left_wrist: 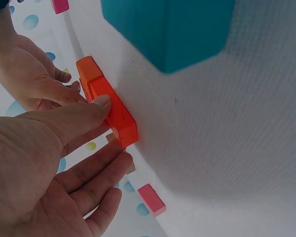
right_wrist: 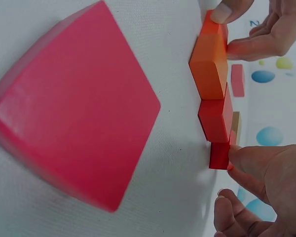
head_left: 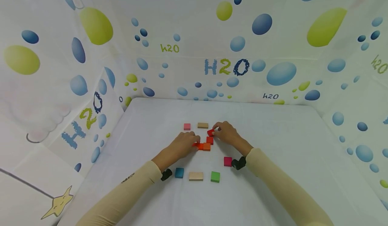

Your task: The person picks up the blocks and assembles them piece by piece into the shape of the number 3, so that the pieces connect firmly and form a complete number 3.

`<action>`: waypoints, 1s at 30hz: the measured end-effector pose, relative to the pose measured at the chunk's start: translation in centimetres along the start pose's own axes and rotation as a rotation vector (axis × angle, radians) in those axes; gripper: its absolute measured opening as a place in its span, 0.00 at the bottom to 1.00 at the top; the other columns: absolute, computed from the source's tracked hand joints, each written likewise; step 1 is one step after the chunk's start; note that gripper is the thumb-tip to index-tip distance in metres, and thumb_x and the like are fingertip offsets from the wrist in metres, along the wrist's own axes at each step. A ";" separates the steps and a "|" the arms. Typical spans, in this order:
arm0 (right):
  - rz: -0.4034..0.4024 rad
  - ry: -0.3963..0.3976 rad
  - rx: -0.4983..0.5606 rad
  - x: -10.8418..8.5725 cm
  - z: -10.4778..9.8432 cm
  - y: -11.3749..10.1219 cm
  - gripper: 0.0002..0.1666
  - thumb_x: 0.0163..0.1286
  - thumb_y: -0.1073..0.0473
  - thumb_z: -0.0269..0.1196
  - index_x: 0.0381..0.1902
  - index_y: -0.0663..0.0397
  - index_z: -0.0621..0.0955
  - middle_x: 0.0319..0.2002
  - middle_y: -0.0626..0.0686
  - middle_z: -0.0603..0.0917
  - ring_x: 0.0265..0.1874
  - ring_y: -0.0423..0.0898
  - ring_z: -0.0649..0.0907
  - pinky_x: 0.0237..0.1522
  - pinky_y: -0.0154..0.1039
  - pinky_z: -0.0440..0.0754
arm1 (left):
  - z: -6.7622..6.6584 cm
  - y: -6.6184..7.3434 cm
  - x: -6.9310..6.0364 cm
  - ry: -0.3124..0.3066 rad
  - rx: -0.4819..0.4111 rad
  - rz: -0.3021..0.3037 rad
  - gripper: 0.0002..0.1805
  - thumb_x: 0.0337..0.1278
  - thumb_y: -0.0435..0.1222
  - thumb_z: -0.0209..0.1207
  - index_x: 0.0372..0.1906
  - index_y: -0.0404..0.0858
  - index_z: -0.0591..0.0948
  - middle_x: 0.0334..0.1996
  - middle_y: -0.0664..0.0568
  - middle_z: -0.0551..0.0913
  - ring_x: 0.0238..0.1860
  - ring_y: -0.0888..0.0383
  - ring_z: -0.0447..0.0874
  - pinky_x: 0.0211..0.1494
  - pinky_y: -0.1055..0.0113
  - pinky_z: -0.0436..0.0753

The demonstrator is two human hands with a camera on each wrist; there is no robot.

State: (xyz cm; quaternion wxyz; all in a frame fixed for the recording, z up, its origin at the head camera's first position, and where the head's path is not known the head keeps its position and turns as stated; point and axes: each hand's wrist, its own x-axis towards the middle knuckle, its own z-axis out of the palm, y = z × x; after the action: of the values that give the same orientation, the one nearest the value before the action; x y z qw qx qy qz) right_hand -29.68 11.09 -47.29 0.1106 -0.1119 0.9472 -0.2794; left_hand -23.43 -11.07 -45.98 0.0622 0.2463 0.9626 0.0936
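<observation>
"White cloth everywhere, folks: a bubble-printed backdrop (head_left: 194, 27) walls off the far side, with a white tabletop (head_left: 272, 135) spread below it!"

"And two cream sleeves, the left sleeve (head_left: 130, 189) and the right sleeve (head_left: 285, 182), reach in over it. What about the hands?"

"Both busy! The left hand (head_left: 183, 143) pinches a vermilion block (head_left: 198, 146) between thumb and finger, at the left end of a small bent row. The right hand (head_left: 225, 133) has thumb and finger on a dark red block (head_left: 210, 132), pinching it at the far end."

"What sits between?"

"An orange block (head_left: 206, 147) touching the vermilion one, then a scarlet block (head_left: 209, 140) beyond it. Whether scarlet and dark red fully meet, I can't tell!"

"Around them?"

"Two oblong wooden ones: the far wooden block (head_left: 202, 125) behind the row, the near wooden block (head_left: 196, 176) in front. Smaller squares now! Pink block (head_left: 187, 126) far left, crimson block (head_left: 228, 161) near right, teal block (head_left: 179, 172) and green block (head_left: 215, 176) flanking the near wood!"
</observation>
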 end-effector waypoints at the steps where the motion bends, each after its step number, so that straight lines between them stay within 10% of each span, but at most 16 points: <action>1: -0.001 0.000 0.000 0.0 0.0 0.0 0.18 0.77 0.55 0.65 0.61 0.52 0.83 0.54 0.60 0.81 0.53 0.54 0.81 0.50 0.48 0.86 | 0.0 0.0 0.0 0.001 0.001 0.002 0.16 0.65 0.42 0.72 0.55 0.45 0.87 0.49 0.49 0.86 0.49 0.53 0.83 0.61 0.54 0.81; 30: -0.054 0.002 -0.041 -0.1 0.1 -0.4 0.17 0.78 0.56 0.64 0.61 0.52 0.83 0.54 0.60 0.81 0.54 0.54 0.80 0.55 0.52 0.84 | -0.1 0.0 -0.1 0.016 0.035 0.027 0.15 0.65 0.42 0.72 0.54 0.44 0.87 0.46 0.50 0.87 0.46 0.54 0.84 0.60 0.55 0.83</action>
State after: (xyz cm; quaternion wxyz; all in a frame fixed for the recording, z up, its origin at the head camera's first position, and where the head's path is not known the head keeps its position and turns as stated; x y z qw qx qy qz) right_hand -29.46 10.77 -47.14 0.0999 -0.1393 0.9495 -0.2628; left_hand -23.34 -11.11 -45.85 0.0491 0.2597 0.9612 0.0795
